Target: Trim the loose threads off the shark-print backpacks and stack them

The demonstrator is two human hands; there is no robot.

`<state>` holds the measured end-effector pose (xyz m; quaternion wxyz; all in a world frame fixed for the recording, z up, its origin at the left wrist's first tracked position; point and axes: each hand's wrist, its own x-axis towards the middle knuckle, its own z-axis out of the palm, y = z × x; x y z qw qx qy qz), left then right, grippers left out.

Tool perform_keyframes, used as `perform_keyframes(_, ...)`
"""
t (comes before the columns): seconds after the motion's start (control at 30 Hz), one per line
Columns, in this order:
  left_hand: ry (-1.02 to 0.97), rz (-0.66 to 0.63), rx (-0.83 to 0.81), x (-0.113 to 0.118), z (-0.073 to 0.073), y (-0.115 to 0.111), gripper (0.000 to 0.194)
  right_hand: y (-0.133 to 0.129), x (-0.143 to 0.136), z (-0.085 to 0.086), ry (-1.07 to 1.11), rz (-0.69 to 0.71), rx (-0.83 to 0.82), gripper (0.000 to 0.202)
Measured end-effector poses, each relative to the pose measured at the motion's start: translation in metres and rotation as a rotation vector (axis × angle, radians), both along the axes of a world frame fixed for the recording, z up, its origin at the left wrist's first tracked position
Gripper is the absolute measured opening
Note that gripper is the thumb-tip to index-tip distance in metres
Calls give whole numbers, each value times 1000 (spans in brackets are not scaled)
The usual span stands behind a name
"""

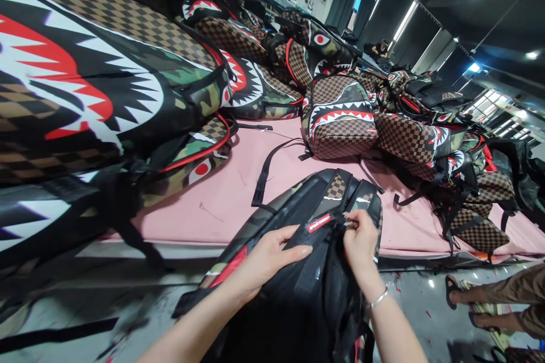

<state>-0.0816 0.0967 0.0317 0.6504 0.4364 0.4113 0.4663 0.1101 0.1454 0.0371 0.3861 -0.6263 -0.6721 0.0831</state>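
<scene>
A black backpack with camouflage edges and a brown checkered patch leans at the front edge of the pink-covered table. My left hand pinches one of its black shoulder straps, thumb on top, just below a red label with white lettering. Closed fingers of my right hand are at the upper part of the other strap, to the right of the label. A small dark, partly shiny thing shows at those fingertips, too small to name. The backpack's lower part is in shadow.
Shark-mouth checkered backpacks lie piled along the pink table, with a large backpack close on the left. Another backpack stands ahead. Loose straps trail over the cover. A person's legs are at the right; another person is far back.
</scene>
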Motion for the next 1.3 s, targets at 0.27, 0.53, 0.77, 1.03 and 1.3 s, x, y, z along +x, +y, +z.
perform_keyframes(0.27, 53, 37, 16, 13, 11, 0, 37, -24, 35, 15, 106, 140, -252, 24)
perform_keyframes(0.53, 112, 152, 122, 33, 25, 2, 31, -67, 12, 0, 27, 175, 144, 15)
perform_keyframes(0.77, 183, 210, 142, 42, 24, 3, 30, -62, 16, 0, -137, 242, 351, 15)
perform_keyframes(1.03, 214, 235, 154, 45, 20, 6, 33, -59, 17, 0, -373, 301, 461, 15)
perform_keyframes(1.3, 126, 178, 117, 46, 24, 3, 36, -55, 19, -8, -216, 312, 474, 13)
